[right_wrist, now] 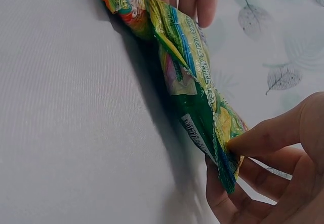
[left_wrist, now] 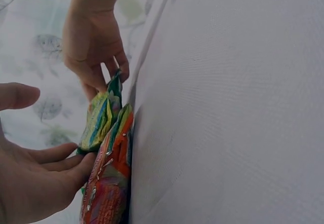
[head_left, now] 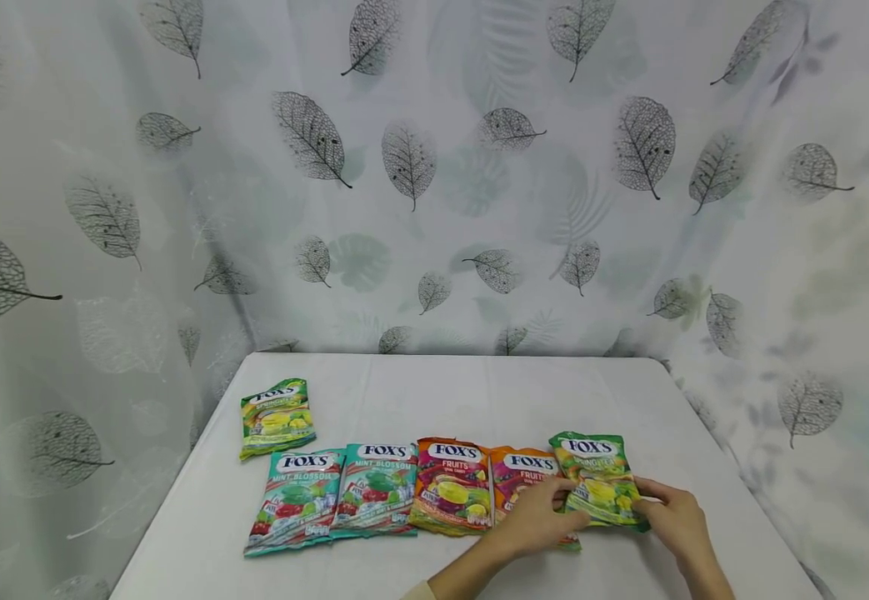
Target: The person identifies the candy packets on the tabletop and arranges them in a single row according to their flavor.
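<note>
A green FOX'S Spring Tea candy bag (head_left: 601, 482) lies partly over the right edge of an orange-red Fruits candy bag (head_left: 520, 479). My right hand (head_left: 672, 521) pinches its right edge between thumb and fingers. In the right wrist view the underside of the green bag (right_wrist: 195, 97) shows, tilted off the white table. At the bag's left end, the fingers of my left hand (head_left: 535, 518) touch it, nearly straight. The left thumb stands apart from the bag in the left wrist view, where the orange-red bag (left_wrist: 109, 183) lies just below those fingers.
Leftward in the row are another Fruits bag (head_left: 451, 487) and two teal Mint Blossom bags (head_left: 376, 489), edges close or overlapping. A second green bag (head_left: 277, 418) lies behind the row's left end. Leaf-patterned curtains (head_left: 434, 167) surround the white table (head_left: 434, 392).
</note>
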A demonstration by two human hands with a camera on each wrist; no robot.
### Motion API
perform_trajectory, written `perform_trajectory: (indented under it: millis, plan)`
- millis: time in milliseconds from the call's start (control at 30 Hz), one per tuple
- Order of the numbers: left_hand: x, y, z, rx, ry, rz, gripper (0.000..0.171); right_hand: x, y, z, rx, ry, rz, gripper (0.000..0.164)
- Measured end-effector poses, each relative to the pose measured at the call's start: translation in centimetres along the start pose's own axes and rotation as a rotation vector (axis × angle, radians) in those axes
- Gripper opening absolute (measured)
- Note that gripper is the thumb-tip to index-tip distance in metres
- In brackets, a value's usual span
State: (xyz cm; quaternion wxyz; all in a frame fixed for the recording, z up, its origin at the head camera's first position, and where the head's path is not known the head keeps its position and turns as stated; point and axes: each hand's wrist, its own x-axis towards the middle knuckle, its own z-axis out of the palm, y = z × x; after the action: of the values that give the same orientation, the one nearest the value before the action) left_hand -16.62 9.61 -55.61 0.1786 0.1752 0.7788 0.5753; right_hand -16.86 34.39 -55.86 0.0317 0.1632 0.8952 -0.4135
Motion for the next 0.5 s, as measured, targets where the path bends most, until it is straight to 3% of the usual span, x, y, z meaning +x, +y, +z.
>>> perform_trajectory:
  millis: [500]
  plan:
    - [0.9, -0.1, 0.4, 0.062, -0.056, -0.002, 0.056, 0.0, 1.1, -0.4, 0.003, 0.024, 0.029, 0.051]
